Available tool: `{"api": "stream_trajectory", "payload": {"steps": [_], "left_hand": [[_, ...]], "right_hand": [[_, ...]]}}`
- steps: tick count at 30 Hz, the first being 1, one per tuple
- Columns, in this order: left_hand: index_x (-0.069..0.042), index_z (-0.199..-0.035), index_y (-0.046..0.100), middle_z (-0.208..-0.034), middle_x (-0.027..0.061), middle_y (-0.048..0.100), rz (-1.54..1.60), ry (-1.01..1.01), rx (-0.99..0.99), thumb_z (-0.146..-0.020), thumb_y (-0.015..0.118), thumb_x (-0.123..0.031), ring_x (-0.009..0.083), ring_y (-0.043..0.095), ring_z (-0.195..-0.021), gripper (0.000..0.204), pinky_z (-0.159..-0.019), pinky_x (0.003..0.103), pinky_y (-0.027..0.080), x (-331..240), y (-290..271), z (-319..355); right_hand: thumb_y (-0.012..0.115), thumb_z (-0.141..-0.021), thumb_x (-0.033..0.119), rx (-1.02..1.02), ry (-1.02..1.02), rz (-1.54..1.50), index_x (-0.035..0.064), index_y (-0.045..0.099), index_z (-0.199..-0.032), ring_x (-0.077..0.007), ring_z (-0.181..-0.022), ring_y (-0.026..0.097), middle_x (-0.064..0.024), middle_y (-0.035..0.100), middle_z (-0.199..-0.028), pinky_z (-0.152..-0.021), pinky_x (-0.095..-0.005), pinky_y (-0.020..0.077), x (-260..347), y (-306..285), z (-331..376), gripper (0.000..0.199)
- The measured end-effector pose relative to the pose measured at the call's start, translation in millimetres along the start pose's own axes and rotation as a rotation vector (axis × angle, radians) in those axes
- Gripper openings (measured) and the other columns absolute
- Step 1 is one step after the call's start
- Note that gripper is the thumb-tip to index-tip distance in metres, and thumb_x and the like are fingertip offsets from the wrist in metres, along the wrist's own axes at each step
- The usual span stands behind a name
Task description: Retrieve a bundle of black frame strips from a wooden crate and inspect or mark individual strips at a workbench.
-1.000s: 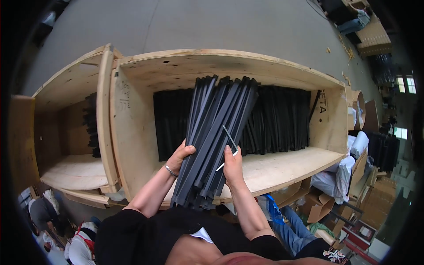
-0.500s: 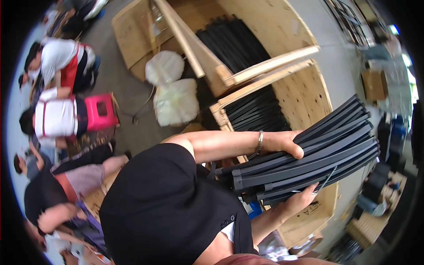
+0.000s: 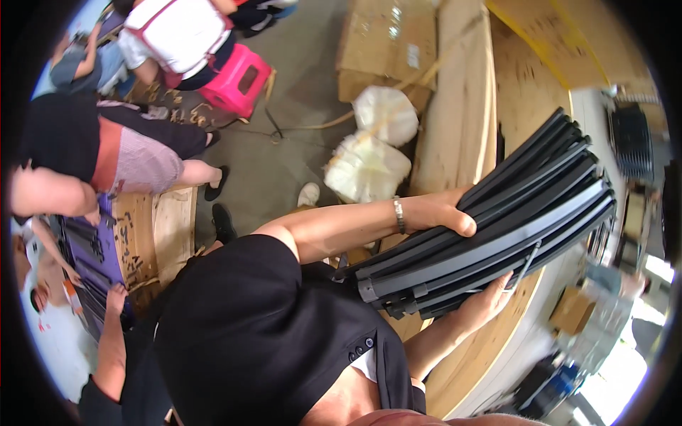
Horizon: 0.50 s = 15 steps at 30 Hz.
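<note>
Two grips of mine are busy with one fat bundle of long black strips (image 3: 490,220). My left grip (image 3: 442,214) is closed on the far side of the bundle, and its thumb presses on top of the strips. My right grip (image 3: 486,305) holds the near side, with some of its fingers hidden under the bundle. A thin metal stick (image 3: 527,264) pokes up from my right grip and leans over the strips. The bundle is up in front of me, to the right. Its near left ends are close to my black shirt (image 3: 249,319), and its other ends fan out to the far right. A shiny bracelet (image 3: 399,215) goes around my left wrist.

Past the strips I see a big wooden box (image 3: 462,99). Just left of it are two puffy white bundles (image 3: 369,170) and, farther off, a brown cardboard box (image 3: 383,60). A bright pink stool (image 3: 241,79) is on the gray floor (image 3: 284,92) at the far left. Someone in a white top (image 3: 177,32) is right beside it. Another person, in a dark top (image 3: 60,138), is at the left by a purple tabletop (image 3: 103,245). Some dark strips lie on it.
</note>
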<state>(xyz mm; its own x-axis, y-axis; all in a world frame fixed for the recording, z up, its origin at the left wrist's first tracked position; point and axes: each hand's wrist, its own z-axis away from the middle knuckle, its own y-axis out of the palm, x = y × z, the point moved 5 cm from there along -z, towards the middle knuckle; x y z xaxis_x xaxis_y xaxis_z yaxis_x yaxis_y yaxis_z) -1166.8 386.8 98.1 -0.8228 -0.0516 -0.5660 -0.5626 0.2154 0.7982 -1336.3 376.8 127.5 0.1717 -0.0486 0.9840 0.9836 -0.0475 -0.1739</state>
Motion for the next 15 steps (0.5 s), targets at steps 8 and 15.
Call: {"api": "stream_trajectory", "payload": {"steps": [8,15], "left_hand": [[0.0,-0.135,0.02,-0.131,0.0105,0.036,-0.188,0.194,-0.33,-0.063,0.07,-0.038,0.0173,0.037,-0.117,0.095,-0.098,0.03,0.031,-134,34,90],[0.0,-0.133,0.024,-0.127,0.0098,0.04,-0.316,0.349,-0.545,-0.065,0.065,-0.034,0.0165,0.042,-0.113,0.087,-0.094,0.029,0.035,-209,-22,159]], "right_hand": [[0.044,-0.092,0.02,0.472,-0.057,-0.083,-0.0039,0.038,-0.122,-0.0177,-0.098,0.047,-0.0117,0.051,-0.109,-0.088,-0.0294,0.0356,91,105,42,0.039],[0.047,-0.091,0.018,0.778,-0.094,-0.129,-0.0032,0.034,-0.124,-0.0175,-0.098,0.048,-0.0113,0.052,-0.109,-0.089,-0.0281,0.0357,103,232,73,0.042]]}}
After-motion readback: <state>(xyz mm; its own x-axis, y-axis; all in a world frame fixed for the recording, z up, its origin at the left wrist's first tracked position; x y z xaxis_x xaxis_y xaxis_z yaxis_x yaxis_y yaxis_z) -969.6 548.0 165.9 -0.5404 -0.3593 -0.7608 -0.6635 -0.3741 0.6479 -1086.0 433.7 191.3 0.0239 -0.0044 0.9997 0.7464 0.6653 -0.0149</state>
